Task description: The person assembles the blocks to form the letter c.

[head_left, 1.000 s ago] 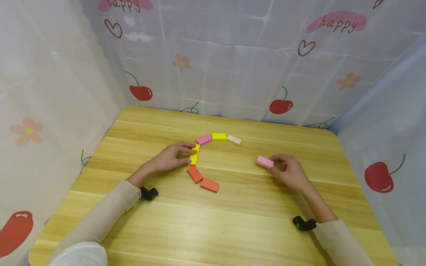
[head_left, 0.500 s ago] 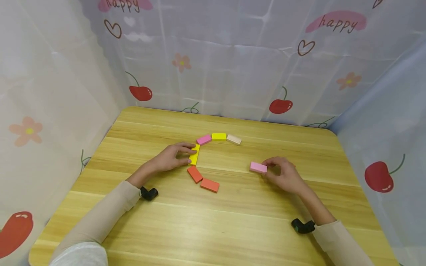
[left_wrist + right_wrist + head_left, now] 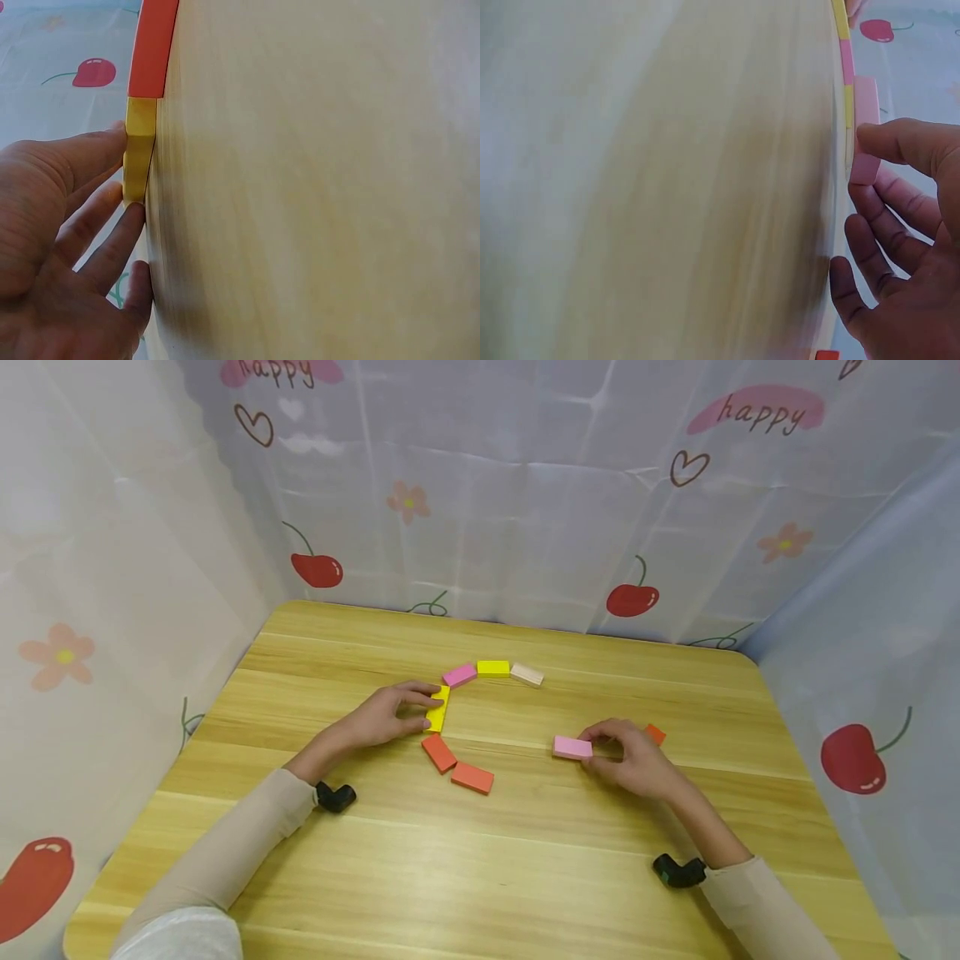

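Note:
On the table [image 3: 375,868], my left hand [image 3: 384,714] holds a yellow block [image 3: 441,713] between thumb and fingers. It lies flat in a curved row. In the left wrist view the thumb touches the side of this yellow block [image 3: 139,154]. Below it come two red blocks [image 3: 439,753]; above it follow a darker pink block [image 3: 460,675], another yellow block [image 3: 493,669] and a pale wooden block [image 3: 527,675]. To the right, my right hand [image 3: 633,762] pinches a light pink block [image 3: 572,748] by its right end, apart from the row.
An orange-red block [image 3: 656,735] lies just behind the right hand, partly hidden by it. Printed curtains [image 3: 517,527] hang along the table's back and both sides. A black wrist-worn device [image 3: 678,870] sits at the right cuff, another device [image 3: 336,797] at the left.
My right hand has carried the light pink block leftward and nearer to me, turning it more level. The orange-red block has come out from behind that hand. The left hand stays put.

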Tool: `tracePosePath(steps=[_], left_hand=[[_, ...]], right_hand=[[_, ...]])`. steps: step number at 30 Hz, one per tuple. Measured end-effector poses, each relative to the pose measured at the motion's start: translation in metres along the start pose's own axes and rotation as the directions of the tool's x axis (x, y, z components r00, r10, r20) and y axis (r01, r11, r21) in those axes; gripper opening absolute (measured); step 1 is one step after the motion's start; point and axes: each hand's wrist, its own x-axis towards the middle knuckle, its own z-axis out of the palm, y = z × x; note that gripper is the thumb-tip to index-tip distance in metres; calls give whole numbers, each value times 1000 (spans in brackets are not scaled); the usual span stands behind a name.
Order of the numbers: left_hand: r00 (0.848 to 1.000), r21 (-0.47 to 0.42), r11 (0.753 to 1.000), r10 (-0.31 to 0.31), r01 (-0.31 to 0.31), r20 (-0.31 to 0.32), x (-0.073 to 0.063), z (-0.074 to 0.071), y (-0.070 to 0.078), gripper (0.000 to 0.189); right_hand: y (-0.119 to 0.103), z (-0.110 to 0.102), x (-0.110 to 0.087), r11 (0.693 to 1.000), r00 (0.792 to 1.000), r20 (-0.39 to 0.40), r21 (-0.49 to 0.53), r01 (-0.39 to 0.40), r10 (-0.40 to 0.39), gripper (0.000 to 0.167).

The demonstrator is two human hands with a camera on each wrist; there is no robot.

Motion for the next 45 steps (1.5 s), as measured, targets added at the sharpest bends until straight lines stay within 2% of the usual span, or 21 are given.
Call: tracePosePath(steps=[10, 15, 35, 45], left_hand=[[1000, 1, 1000, -2, 2, -6, 0, -1, 1, 42], [1000, 3, 1000, -3, 3, -2, 0, 0, 1, 42], [1000, 8, 1000, -4, 5, -6, 1, 0, 4, 42], [1000, 14, 1000, -9, 9, -7, 0, 0, 3, 42]], right_hand=[[-21, 11, 1, 995, 995, 82, 85, 44, -51, 30], [-30, 17, 1, 994, 992, 108, 89, 61, -71, 31], [-45, 33, 3, 989, 977, 159, 74, 129, -139, 28], [-54, 40, 2, 988, 973, 173, 18, 151, -152, 29]])
